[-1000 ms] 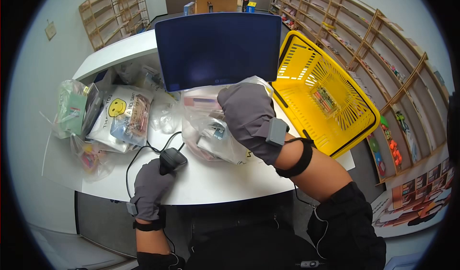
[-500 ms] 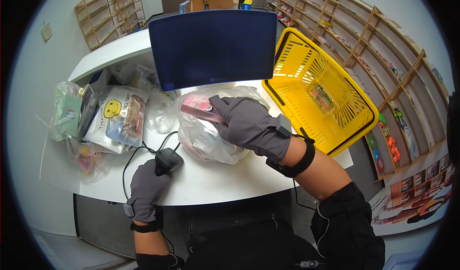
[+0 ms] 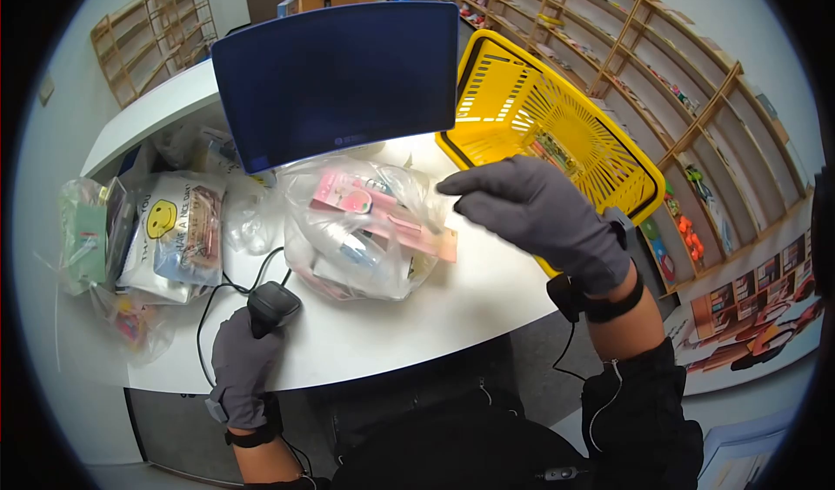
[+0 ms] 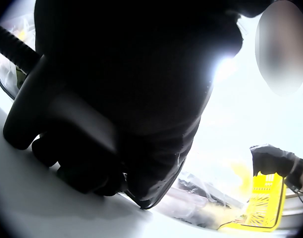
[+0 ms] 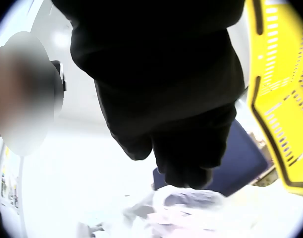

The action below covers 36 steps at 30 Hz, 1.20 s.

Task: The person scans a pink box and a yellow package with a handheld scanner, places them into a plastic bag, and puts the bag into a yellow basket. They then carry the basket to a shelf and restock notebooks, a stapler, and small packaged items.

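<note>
Gloved left hand (image 3: pixel 239 364) grips black scanner (image 3: pixel 272 303), handle hidden; slack-fingered right hand (image 3: pixel 544 212) hovers beside clear plastic bag (image 3: pixel 348 255), whose pink box (image 3: pixel 424 238) points at it.

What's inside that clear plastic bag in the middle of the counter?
The clear bag holds a pink pack on top and a long pink box poking from its mouth. Crumpled plastic blurs whatever lies beneath them.
</note>
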Motion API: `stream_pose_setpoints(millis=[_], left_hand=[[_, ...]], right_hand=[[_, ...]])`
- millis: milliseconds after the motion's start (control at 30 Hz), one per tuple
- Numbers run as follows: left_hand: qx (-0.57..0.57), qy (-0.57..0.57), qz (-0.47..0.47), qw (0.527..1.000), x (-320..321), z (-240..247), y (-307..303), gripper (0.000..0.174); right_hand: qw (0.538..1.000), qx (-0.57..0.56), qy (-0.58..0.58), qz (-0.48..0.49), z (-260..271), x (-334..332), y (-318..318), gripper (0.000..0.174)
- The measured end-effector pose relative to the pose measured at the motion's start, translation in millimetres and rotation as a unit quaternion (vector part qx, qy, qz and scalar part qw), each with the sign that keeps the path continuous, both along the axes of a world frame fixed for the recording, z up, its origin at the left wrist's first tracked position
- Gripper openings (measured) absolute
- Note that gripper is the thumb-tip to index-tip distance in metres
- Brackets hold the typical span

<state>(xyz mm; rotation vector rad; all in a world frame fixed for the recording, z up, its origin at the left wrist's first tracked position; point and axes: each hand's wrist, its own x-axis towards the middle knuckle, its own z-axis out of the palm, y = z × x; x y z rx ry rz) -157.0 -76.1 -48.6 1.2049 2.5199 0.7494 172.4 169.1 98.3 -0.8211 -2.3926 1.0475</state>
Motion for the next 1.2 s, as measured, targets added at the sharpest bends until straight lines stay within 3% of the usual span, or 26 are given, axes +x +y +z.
stream_pose_setpoints(millis=[100, 200, 233, 267, 300, 333, 367, 400, 467, 500, 600, 633, 733, 767, 800, 833, 867, 900, 933, 967, 1000, 1033, 1133, 1200], left_hand=[[0.009, -0.004, -0.001, 1.0, -0.3, -3.3, 0.3, 0.029], [0.027, -0.003, -0.01, 1.0, -1.1, -2.9, 0.7, 0.029], [0.027, -0.003, -0.011, 1.0, 0.1, -1.2, 1.6, 0.029], [0.027, -0.004, -0.011, 1.0, 1.7, 0.6, 1.5, 0.029], [0.027, -0.004, -0.01, 1.0, 2.4, 1.9, 0.9, 0.028], [0.027, -0.003, -0.009, 1.0, 1.8, 1.4, -0.1, 0.028], [0.019, -0.001, -0.011, 1.0, 0.7, -0.3, -0.8, 0.028], [0.013, 0.001, -0.011, 1.0, -0.5, -1.9, -0.8, 0.028], [0.008, 0.005, -0.01, 1.0, -2.3, 0.3, -0.3, 0.028], [0.01, 0.004, -0.008, 1.0, -1.2, 2.6, 0.1, 0.028], [0.013, -0.005, -0.007, 1.0, 1.2, 4.0, 1.1, 0.029], [0.011, -0.007, -0.011, 1.0, 0.2, 3.8, 1.4, 0.029], [0.006, -0.011, -0.019, 1.0, -3.7, 1.3, 1.4, 0.029], [0.012, -0.009, -0.018, 1.0, -4.6, -1.3, 1.0, 0.029], [0.018, -0.006, -0.017, 1.0, -5.2, -3.7, 0.4, 0.029], [0.025, -0.003, -0.016, 1.0, -5.4, -5.0, -0.1, 0.029], [0.026, -0.003, -0.015, 1.0, -5.0, -5.0, -0.5, 0.029], [0.025, -0.003, -0.014, 1.0, -4.7, -4.6, -0.8, 0.029], [0.024, -0.002, -0.012, 1.0, -4.1, -4.1, -1.0, 0.029], [0.024, -0.001, -0.012, 1.0, -3.6, -3.6, -0.9, 0.029], [0.025, -0.001, -0.012, 1.0, -3.3, -3.3, -0.6, 0.029], [0.022, -0.001, -0.012, 1.0, -3.2, -3.0, -0.5, 0.028], [0.016, 0.003, -0.012, 1.0, -2.8, -2.6, 0.5, 0.028], [0.032, 0.005, -0.008, 0.999, -0.8, -3.9, 0.5, 0.027]], right_hand=[[0.987, -0.038, 0.097, -0.124, -41.4, 1.4, 48.6, 0.029], [0.974, 0.014, 0.077, -0.212, -84.4, 7.5, 113.8, 0.04], [0.947, 0.149, -0.06, -0.278, -102.0, 14.9, 139.8, 0.05], [0.88, 0.277, -0.194, -0.332, -120.4, 21.2, 166.4, 0.061], [0.881, 0.277, -0.194, -0.331, -145.8, 24.4, 202.5, 0.061], [0.794, 0.249, -0.336, -0.441, -170.7, 25.0, 237.6, 0.071], [0.675, 0.211, -0.464, -0.533, -183.2, 28.5, 255.9, 0.084], [0.677, 0.211, -0.462, -0.533, -167.0, 34.1, 245.9, 0.084], [0.735, 0.082, -0.432, -0.516, -115.5, 47.1, 210.8, 0.087], [0.737, 0.084, -0.43, -0.515, -166.2, 78.4, 271.6, 0.087], [0.776, 0.195, -0.23, -0.554, -312.9, 141.5, 413.5, 0.075], [0.775, 0.196, -0.231, -0.554, -296.1, 133.3, 397.0, 0.075], [0.673, 0.174, -0.446, -0.564, -244.1, 94.7, 327.3, 0.074], [0.673, 0.174, -0.446, -0.563, -251.4, 97.7, 333.8, 0.074], [0.758, 0.069, -0.239, -0.602, -272.0, 108.9, 354.6, 0.074], [0.796, -0.039, -0.018, -0.604, -290.9, 120.5, 374.2, 0.077], [0.784, -0.145, 0.205, -0.568, -300.5, 129.2, 386.7, 0.082], [0.784, -0.145, 0.206, -0.567, -302.4, 135.3, 389.0, 0.082], [0.837, -0.026, 0.005, -0.546, -306.3, 142.9, 388.7, 0.084], [0.842, 0.095, -0.196, -0.494, -309.9, 149.6, 386.8, 0.085], [0.797, 0.21, -0.387, -0.414, -297.5, 144.7, 368.0, 0.087], [0.796, 0.21, -0.386, -0.415, -281.6, 136.5, 352.8, 0.087], [0.694, 0.111, -0.512, -0.494, -171.7, 61.0, 248.7, 0.099], [0.716, 0.101, -0.477, -0.5, -160.2, 55.9, 234.4, 0.105]])
